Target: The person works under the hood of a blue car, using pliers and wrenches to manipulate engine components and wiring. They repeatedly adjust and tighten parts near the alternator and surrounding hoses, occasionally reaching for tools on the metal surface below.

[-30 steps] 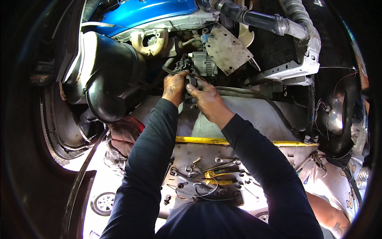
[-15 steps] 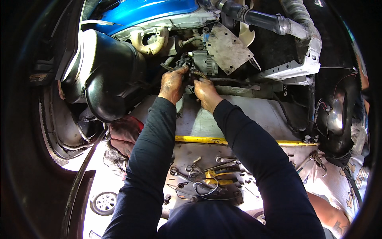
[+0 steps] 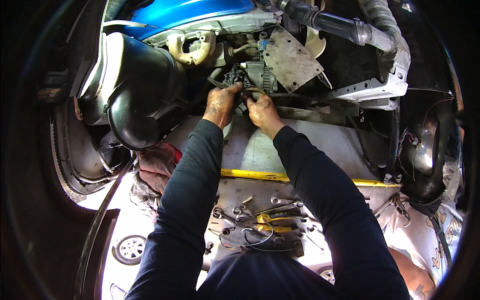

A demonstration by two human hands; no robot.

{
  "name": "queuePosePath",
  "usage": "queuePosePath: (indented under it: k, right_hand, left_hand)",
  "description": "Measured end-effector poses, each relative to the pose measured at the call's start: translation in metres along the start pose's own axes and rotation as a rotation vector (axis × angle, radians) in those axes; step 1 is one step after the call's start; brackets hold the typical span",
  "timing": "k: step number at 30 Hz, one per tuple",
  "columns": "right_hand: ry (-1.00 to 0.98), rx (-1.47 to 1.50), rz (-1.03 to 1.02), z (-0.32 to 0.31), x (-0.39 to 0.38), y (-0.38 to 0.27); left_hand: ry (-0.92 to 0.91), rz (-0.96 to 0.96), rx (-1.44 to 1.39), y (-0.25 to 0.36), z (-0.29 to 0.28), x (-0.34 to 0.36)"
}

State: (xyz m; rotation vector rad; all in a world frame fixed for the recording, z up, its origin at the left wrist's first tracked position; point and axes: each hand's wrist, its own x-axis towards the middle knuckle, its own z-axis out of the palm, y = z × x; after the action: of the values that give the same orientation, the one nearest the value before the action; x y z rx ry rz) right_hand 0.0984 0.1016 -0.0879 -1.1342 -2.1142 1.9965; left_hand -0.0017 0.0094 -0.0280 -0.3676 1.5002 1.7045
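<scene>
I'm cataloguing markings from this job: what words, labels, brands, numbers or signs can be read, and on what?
I leave wording unquoted and give only where it stands.
Yellow-and-black tool: small lettering on a black handle.
Other person's light clothing: large lettering, only partly visible.
Ribbed metal part: none that I can read.

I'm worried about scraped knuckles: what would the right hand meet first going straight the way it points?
Probably the ribbed conduit, at or just ahead of the right hand; contact is unclear. The finned metal housing seems to lie beyond, though depth is uncertain.
</scene>
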Motion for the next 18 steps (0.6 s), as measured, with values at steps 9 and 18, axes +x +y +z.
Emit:
queuePosePath:
  k: [9,18]
  right_hand:
    - [-0.033,-0.294,-0.126,-0.026,-0.028,-0.035]
    - [-0.126,-0.426,-0.135,-0.036,-0.027,-0.037]
  left_hand:
    - [-0.103,-0.002,-0.09,-0.005,-0.003,0.003]
    - [0.017,0.037,0.125,0.0,-0.002,-0.002]
